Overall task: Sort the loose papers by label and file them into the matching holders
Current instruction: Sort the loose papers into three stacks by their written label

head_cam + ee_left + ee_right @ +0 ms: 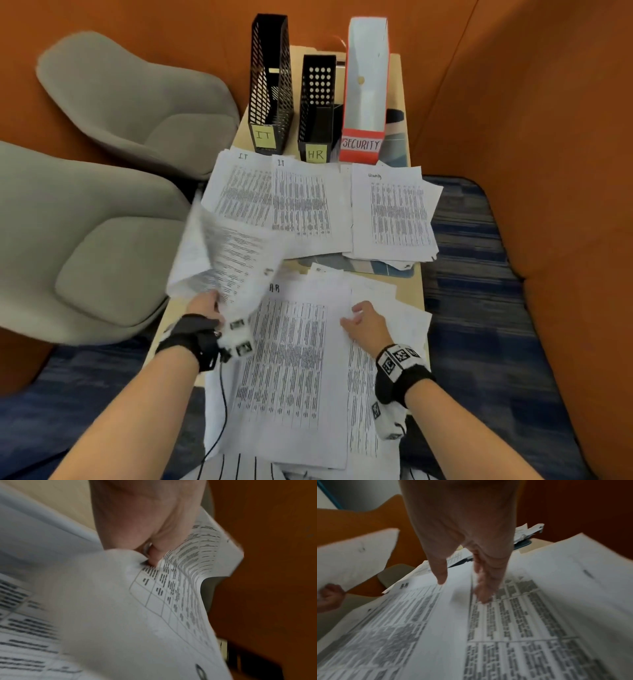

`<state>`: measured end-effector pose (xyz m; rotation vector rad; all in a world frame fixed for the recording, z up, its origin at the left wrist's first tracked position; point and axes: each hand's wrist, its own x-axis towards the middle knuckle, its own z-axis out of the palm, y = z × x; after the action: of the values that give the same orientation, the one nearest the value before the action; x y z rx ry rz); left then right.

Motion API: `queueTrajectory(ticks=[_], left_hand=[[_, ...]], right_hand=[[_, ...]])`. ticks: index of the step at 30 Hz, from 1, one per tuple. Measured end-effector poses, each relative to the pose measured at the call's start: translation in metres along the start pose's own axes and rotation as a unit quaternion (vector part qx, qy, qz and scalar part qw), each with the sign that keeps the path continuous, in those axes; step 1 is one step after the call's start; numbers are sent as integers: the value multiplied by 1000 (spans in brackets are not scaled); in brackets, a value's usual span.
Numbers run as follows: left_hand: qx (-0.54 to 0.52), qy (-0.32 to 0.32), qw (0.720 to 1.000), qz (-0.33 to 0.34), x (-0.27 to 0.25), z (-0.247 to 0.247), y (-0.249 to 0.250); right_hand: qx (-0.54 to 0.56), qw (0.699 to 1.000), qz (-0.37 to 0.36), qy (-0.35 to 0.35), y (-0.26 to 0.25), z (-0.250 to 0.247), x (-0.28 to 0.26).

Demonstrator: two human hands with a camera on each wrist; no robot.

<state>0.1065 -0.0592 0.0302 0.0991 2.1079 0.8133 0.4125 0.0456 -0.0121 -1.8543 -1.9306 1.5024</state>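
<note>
Left hand [205, 303] gripping lifted sheet [226, 253], wrist view shows curled fingers [154, 555], right hand [364, 322] relaxed on papers [291, 370]

— What is the left hand [205, 303] doing?
— It is up, fingers curled tight in a pinch.
— And the right hand [364, 323]?
— It is low, fingers [483, 588] out loose, pointing down.

An office lounge nook — labelled file holders [317, 109], grey armchairs [130, 102], orange upholstered partition walls [548, 137], blue carpet [479, 308].
</note>
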Motion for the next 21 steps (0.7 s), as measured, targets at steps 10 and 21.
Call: queueTrajectory(ticks=[10, 21], left_hand=[[-108, -46, 993, 8, -10, -12, -8], [-39, -157, 983, 92, -37, 29, -15]], right_hand=[[-70, 997, -6, -32, -21, 28, 8], [300, 947, -43, -109, -62, -44, 32]])
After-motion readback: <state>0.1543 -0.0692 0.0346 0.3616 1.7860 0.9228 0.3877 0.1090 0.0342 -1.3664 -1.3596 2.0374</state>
